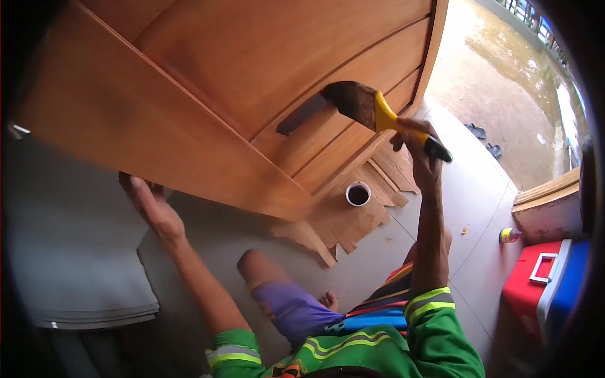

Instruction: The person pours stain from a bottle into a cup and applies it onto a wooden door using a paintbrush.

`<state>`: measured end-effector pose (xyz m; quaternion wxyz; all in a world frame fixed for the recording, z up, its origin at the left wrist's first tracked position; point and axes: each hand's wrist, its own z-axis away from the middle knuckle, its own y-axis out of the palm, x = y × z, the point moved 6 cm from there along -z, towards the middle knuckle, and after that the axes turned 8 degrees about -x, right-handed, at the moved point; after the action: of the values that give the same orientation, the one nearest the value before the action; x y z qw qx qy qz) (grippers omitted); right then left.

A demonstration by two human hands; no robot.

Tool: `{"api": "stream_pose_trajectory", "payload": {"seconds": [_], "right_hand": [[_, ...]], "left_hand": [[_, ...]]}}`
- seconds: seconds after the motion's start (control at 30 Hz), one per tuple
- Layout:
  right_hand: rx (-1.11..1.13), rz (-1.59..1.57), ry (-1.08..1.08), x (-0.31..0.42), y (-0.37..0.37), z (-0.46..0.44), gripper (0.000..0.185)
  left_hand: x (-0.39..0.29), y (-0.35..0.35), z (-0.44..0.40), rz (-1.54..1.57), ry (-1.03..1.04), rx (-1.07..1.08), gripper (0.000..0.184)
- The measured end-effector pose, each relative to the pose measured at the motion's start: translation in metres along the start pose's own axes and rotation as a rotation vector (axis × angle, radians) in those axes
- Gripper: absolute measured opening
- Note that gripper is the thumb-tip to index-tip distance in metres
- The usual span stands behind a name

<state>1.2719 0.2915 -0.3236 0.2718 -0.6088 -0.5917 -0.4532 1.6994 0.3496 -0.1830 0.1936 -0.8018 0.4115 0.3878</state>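
Note:
A wide paintbrush [360,104] with dark bristles and a yellow handle ending in black is gripped by my right hand [418,133]. Its bristles meet the panelled wooden door [208,145] at the end of a dark wet-looking patch [304,116]. My left hand [154,211] holds the door's lower left edge, its fingertips partly hidden. The door leans at a tilt in front of me. Below it, a white cup [358,194] of dark liquid stands on torn cardboard [359,222].
Grey stacked sheets [94,309] lie at left. On the tiled floor [466,208] at right are a small bottle [510,235] and a red and blue cooler box [532,280] with a white handle. Dark sandals [485,140] lie outside, past the doorway.

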Motion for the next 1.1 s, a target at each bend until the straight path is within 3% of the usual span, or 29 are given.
{"api": "stream_pose_trajectory", "payload": {"seconds": [0.03,0.13,0.2,0.27,0.4,0.5,0.6,0.63,0.8,0.9,1.0,1.1], "right_hand": [[0.006,-0.026,-0.042,0.009,0.003,0.011,0.024],[0.221,-0.012,-0.083,0.048,0.039,0.031,0.025],[0.323,-0.015,-0.082,0.038,0.064,0.030,0.026],[0.224,-0.093,0.114,0.010,0.055,0.017,0.027],[-0.080,-0.160,0.050,-0.010,0.003,0.005,0.024],[0.062,-0.269,-0.053,0.009,0.020,0.037,0.024],[0.353,-0.089,-0.011,0.040,0.066,0.048,0.023],[0.296,-0.124,0.025,0.028,0.063,0.043,0.024],[-0.029,-0.184,0.085,0.007,0.018,0.015,0.022],[0.027,-0.284,0.048,0.026,0.024,0.032,0.022],[0.290,-0.212,0.133,0.053,0.064,0.027,0.023],[0.133,-0.174,0.162,0.036,0.052,-0.010,0.025]], "left_hand": [[-0.012,0.016,0.003,0.166,0.031,-0.005,0.058],[-0.030,0.056,0.021,-0.169,0.248,-0.042,0.066],[-0.031,0.057,0.018,-0.225,0.220,-0.065,0.075],[-0.032,0.056,0.019,-0.286,0.205,-0.070,0.084],[-0.033,0.054,0.027,-0.403,0.205,-0.132,0.094],[-0.028,0.056,0.043,-0.508,0.263,-0.175,0.102],[-0.029,0.057,0.048,-0.563,0.249,-0.160,0.111],[-0.030,0.056,0.049,-0.572,0.226,-0.150,0.114],[-0.032,0.061,0.048,-0.516,0.259,-0.099,0.108],[-0.030,0.059,0.050,-0.519,0.278,-0.079,0.104],[-0.030,0.059,0.050,-0.438,0.277,-0.053,0.098],[-0.030,0.061,0.053,-0.364,0.290,-0.028,0.092]]}}
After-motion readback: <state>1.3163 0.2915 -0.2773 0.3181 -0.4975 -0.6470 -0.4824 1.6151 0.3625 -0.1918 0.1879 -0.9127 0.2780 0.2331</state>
